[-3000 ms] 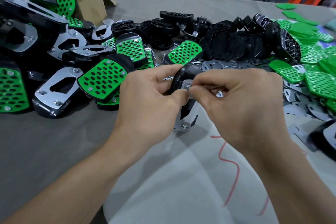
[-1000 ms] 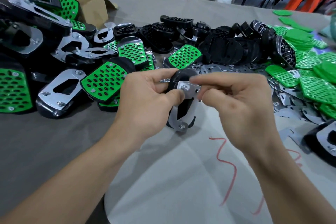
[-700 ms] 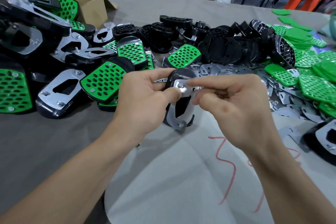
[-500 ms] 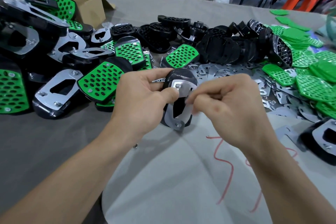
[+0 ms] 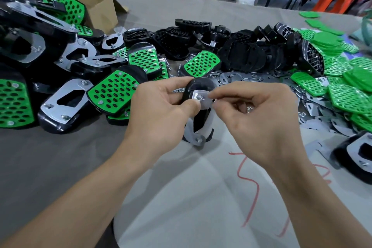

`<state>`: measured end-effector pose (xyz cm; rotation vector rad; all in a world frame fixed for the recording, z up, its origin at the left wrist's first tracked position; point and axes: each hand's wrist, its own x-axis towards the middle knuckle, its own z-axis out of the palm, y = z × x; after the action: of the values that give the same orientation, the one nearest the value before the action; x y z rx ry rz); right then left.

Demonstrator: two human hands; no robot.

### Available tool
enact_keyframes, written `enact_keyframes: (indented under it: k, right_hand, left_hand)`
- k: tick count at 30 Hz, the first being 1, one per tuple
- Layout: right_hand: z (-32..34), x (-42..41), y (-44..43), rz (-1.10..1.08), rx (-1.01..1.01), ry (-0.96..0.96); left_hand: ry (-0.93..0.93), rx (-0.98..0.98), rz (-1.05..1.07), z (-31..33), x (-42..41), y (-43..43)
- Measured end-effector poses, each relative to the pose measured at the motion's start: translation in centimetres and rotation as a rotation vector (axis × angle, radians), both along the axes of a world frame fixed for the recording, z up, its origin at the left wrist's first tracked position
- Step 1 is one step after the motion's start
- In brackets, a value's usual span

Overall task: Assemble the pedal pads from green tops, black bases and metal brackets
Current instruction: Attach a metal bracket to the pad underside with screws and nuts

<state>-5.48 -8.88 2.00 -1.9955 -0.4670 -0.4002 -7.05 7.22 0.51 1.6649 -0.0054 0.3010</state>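
Note:
My left hand (image 5: 161, 110) grips a black pedal pad (image 5: 199, 86) upright above the table, its back side toward me. A metal bracket (image 5: 203, 102) lies on that back, with a screw showing at its top and another at its lower tip. The left thumb presses the bracket's upper left corner. My right hand (image 5: 259, 119) pinches something small at the bracket's upper right corner with thumb and forefinger; what is pinched is hidden. The pad's green top is out of sight.
Finished pads (image 5: 112, 90) with green tops and brackets are heaped at the left by a cardboard box (image 5: 100, 6). Black bases (image 5: 247, 54) pile at the back, loose green tops (image 5: 346, 86) and flat brackets (image 5: 314, 104) at the right. A white sheet with red marks (image 5: 201, 207) lies below my hands.
The pad has stayed in my left hand while the right fingers worked at the bracket's top; they moved from the top screw to the bracket's upper right corner.

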Motion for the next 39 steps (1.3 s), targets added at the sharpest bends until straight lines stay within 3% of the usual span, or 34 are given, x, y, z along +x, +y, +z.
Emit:
enact_keyframes:
  k: [8, 12, 17, 23, 26, 29, 35, 39]
  right_hand:
    - [0.6, -0.2, 0.9, -0.102, -0.382, -0.306]
    - [1.0, -0.8, 1.3, -0.102, -0.517, -0.299]
    - [1.7, -1.8, 2.1, -0.209, -0.542, -0.275]
    - [1.4, -2.1, 3.0, -0.382, -0.645, -0.073]
    - [0.9, -1.4, 1.9, -0.281, -0.469, -0.001]
    - [1.0, -1.6, 1.2, -0.216, -0.345, -0.068]
    - [1.1, -2.1, 1.8, -0.265, -0.517, -0.179]
    - [0.9, -2.4, 3.0, -0.38, -0.616, -0.102]
  left_hand:
    - [0.006, 0.11, 0.03, -0.2, -0.4, -0.2]
    - [-0.002, 0.132, -0.017, 0.1, -0.5, -0.1]
    - [-0.038, 0.237, -0.08, 0.0, -1.0, 0.0]
    - [-0.033, 0.118, -0.063, -0.3, -1.0, -0.6]
    - [-0.011, 0.089, -0.036, -0.2, -1.1, -0.9]
    - [-0.019, 0.074, -0.02, 0.0, -1.1, -1.1]
    - [-0.024, 0.082, 0.014, -0.3, -1.0, -1.0]
    - [-0.018, 0.063, 0.025, -0.4, -0.9, -1.1]
